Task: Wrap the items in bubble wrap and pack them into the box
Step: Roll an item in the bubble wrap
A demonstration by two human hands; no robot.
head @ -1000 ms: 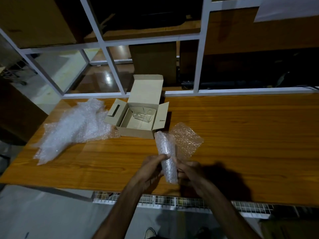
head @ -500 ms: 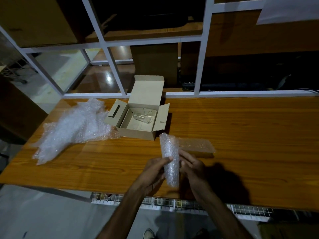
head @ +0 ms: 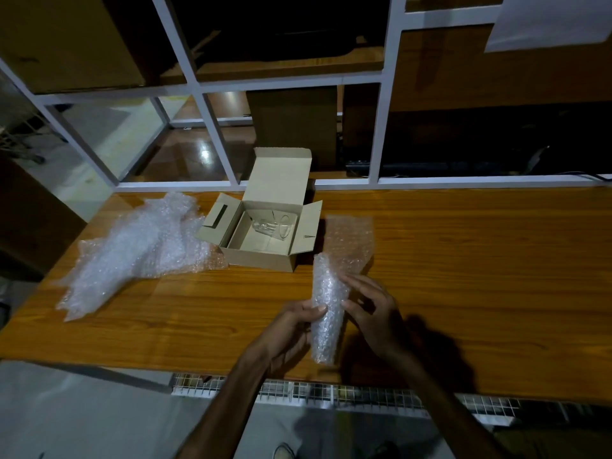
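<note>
A bubble-wrapped item (head: 326, 306) stands on end near the table's front edge, with a loose flap of the bubble wrap (head: 351, 241) rising behind it. My left hand (head: 291, 329) grips the roll from the left, thumb across its middle. My right hand (head: 372, 313) touches its right side with fingers spread. Behind them sits an open cardboard box (head: 265, 256), lid up, with a bare clear glass (head: 275, 225) lying on its side inside.
A large crumpled heap of bubble wrap (head: 132, 250) lies on the wooden table (head: 463, 276) to the left of the box. A white-framed glass partition (head: 377, 127) runs along the table's back edge. A wire tray (head: 331, 392) hangs under the front edge.
The loose flap of wrap, lying flat to the right half a second ago, now stands up behind the roll. Both hands have stayed on the roll and turned it.
</note>
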